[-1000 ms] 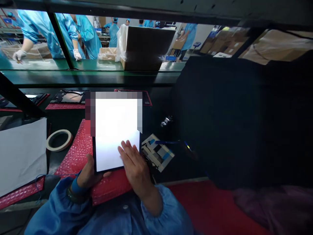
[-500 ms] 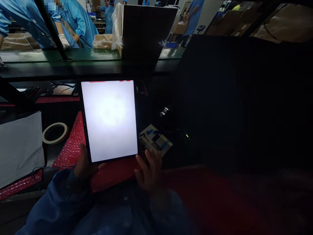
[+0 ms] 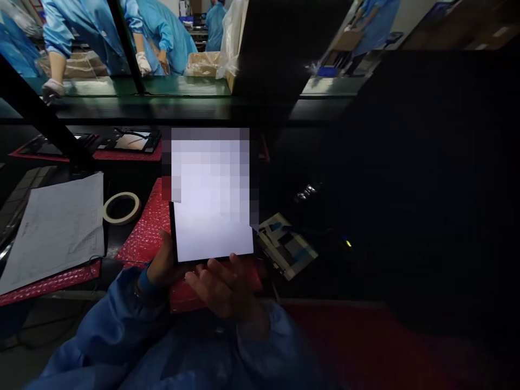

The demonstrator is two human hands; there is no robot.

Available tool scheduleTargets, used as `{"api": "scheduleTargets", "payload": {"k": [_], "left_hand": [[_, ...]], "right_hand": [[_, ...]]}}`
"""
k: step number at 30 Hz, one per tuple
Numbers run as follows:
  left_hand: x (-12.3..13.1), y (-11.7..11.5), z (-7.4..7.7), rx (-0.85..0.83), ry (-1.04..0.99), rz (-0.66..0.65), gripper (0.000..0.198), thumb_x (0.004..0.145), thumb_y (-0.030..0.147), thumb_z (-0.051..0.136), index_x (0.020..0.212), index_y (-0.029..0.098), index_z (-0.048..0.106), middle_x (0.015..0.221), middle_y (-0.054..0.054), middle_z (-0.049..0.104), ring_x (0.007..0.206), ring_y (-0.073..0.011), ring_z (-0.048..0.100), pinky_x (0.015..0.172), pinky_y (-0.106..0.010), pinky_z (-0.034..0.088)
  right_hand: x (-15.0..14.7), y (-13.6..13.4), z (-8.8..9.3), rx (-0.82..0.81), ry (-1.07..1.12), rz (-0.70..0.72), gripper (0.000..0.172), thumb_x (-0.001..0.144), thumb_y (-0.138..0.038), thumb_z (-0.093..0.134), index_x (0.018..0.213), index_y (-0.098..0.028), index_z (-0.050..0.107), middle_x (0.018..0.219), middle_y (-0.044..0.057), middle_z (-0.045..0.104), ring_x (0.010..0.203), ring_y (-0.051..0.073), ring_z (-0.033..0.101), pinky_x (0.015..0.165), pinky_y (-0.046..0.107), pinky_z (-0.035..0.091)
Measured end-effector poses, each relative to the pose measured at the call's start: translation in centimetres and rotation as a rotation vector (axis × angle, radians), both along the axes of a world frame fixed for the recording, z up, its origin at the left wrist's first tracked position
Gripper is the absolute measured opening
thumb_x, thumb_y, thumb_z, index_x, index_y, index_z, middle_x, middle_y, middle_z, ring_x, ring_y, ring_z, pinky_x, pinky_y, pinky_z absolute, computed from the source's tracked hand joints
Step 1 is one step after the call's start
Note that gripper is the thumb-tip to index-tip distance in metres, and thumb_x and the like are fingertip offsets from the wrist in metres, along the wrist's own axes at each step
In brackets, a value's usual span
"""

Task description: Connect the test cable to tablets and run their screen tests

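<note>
A tablet (image 3: 215, 238) with a glowing white screen and a thin dark border stands tilted up in front of me; its upper part is pixelated. My left hand (image 3: 164, 265) grips it at the lower left corner, thumb along the side and fingers underneath. Just below the bottom edge is my right hand (image 3: 223, 287), fingers apart and curved, with nothing held. Whether its fingertips touch the border I cannot tell. Red bubble wrap (image 3: 142, 230) lies under and left of the tablet.
Left are a roll of tape (image 3: 122, 208) and a paper sheet (image 3: 60, 233). A flat taped piece (image 3: 288, 246) lies right of the tablet. Another device (image 3: 132, 141) rests behind on red wrap. Co-workers in blue stand across a green-topped bench (image 3: 182, 85). A dark panel fills the right.
The view has turned left, so everything sits further right. My right hand has moved from the tablet's lower right corner to below the middle of its bottom edge. My left hand keeps its hold.
</note>
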State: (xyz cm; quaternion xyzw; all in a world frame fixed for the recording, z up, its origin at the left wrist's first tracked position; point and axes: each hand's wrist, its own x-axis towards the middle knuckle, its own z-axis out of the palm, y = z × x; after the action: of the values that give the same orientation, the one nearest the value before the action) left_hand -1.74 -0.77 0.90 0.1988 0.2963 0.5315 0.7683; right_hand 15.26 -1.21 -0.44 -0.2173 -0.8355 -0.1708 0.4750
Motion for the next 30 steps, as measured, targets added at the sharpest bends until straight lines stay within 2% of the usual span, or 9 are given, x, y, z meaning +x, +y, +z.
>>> {"api": "scheduleTargets", "payload": {"k": [4, 7, 10, 12, 15, 18, 20, 22, 30], "left_hand": [[0.1, 0.0, 0.1, 0.020, 0.089, -0.007, 0.089, 0.064, 0.085, 0.053, 0.114, 0.014, 0.072, 0.106, -0.014, 0.076, 0.103, -0.0325, 0.069, 0.089, -0.043, 0.056], [0.3, 0.0, -0.1, 0.039, 0.086, 0.000, 0.089, 0.065, 0.085, 0.052, 0.119, 0.016, 0.069, 0.111, -0.014, 0.075, 0.113, -0.0327, 0.064, 0.098, -0.047, 0.051], [0.3, 0.0, -0.6, 0.081, 0.110, -0.016, 0.091, 0.066, 0.086, 0.047, 0.120, 0.016, 0.068, 0.103, -0.014, 0.076, 0.105, -0.0318, 0.068, 0.094, -0.046, 0.053], [0.1, -0.2, -1.0, 0.124, 0.136, -0.036, 0.093, 0.068, 0.087, 0.042, 0.117, 0.014, 0.069, 0.089, -0.013, 0.078, 0.090, -0.0308, 0.071, 0.087, -0.044, 0.056], [-0.1, -0.4, -1.1, 0.155, 0.149, -0.085, 0.095, 0.070, 0.087, 0.036, 0.109, 0.008, 0.072, 0.066, -0.012, 0.073, 0.066, -0.0277, 0.070, 0.073, -0.041, 0.056], [0.0, -0.3, -0.8, 0.197, 0.119, -0.130, 0.095, 0.071, 0.087, 0.035, 0.104, 0.007, 0.073, 0.061, -0.010, 0.070, 0.053, -0.0219, 0.062, 0.058, -0.035, 0.053], [0.1, -0.2, -0.4, 0.221, 0.086, -0.131, 0.090, 0.070, 0.086, 0.040, 0.105, 0.010, 0.073, 0.068, -0.010, 0.071, 0.051, -0.0185, 0.059, 0.050, -0.031, 0.049], [0.1, -0.1, 0.2, 0.226, 0.056, -0.112, 0.084, 0.071, 0.084, 0.044, 0.105, 0.013, 0.072, 0.073, -0.010, 0.073, 0.049, -0.0165, 0.058, 0.044, -0.028, 0.046], [-0.3, 0.8, 4.7, 0.236, 0.031, -0.056, 0.055, 0.083, 0.065, 0.055, 0.112, 0.021, 0.071, 0.083, -0.005, 0.076, 0.049, -0.0161, 0.064, 0.042, -0.025, 0.050]], "right_hand": [[-0.7, 0.9, -0.6, -0.043, -0.079, 0.163, 0.017, 0.092, -0.021, 0.060, 0.094, -0.036, 0.068, 0.124, -0.013, 0.067, 0.133, 0.010, 0.050, 0.123, 0.038, 0.029], [-0.9, 0.9, -0.5, -0.046, -0.102, 0.148, 0.013, 0.092, -0.022, 0.060, 0.095, -0.032, 0.068, 0.128, -0.011, 0.066, 0.137, 0.011, 0.046, 0.125, 0.040, 0.024], [-0.6, 1.3, 0.6, -0.049, -0.013, 0.088, 0.014, 0.090, -0.015, 0.061, 0.096, -0.027, 0.066, 0.128, -0.005, 0.066, 0.141, 0.013, 0.040, 0.125, 0.043, 0.022], [0.3, 2.4, 2.0, -0.162, 0.147, 0.014, 0.013, 0.090, -0.013, 0.059, 0.094, -0.024, 0.064, 0.130, 0.000, 0.064, 0.140, 0.017, 0.042, 0.120, 0.044, 0.032], [2.0, 5.5, 4.5, -0.436, 0.584, -0.072, 0.005, 0.094, -0.022, 0.055, 0.093, -0.023, 0.060, 0.133, 0.007, 0.061, 0.134, 0.024, 0.050, 0.109, 0.051, 0.044], [3.5, 9.1, 6.2, -0.801, 1.035, 0.081, 0.016, 0.094, -0.040, 0.056, 0.094, -0.024, 0.054, 0.107, 0.003, 0.070, 0.105, 0.019, 0.068, 0.093, 0.045, 0.055], [4.0, 10.9, 6.6, -1.048, 1.212, 0.190, 0.027, 0.087, -0.048, 0.063, 0.090, -0.025, 0.051, 0.087, -0.002, 0.071, 0.083, 0.015, 0.072, 0.076, 0.034, 0.060], [4.3, 11.9, 6.8, -1.187, 1.303, 0.231, 0.033, 0.080, -0.050, 0.070, 0.087, -0.024, 0.051, 0.076, -0.006, 0.069, 0.072, 0.012, 0.071, 0.064, 0.025, 0.058], [5.2, 13.9, 9.2, -1.147, 1.393, 0.305, 0.027, 0.083, -0.045, 0.067, 0.087, -0.024, 0.051, 0.066, -0.009, 0.066, 0.058, 0.009, 0.067, 0.052, 0.019, 0.053]]}}
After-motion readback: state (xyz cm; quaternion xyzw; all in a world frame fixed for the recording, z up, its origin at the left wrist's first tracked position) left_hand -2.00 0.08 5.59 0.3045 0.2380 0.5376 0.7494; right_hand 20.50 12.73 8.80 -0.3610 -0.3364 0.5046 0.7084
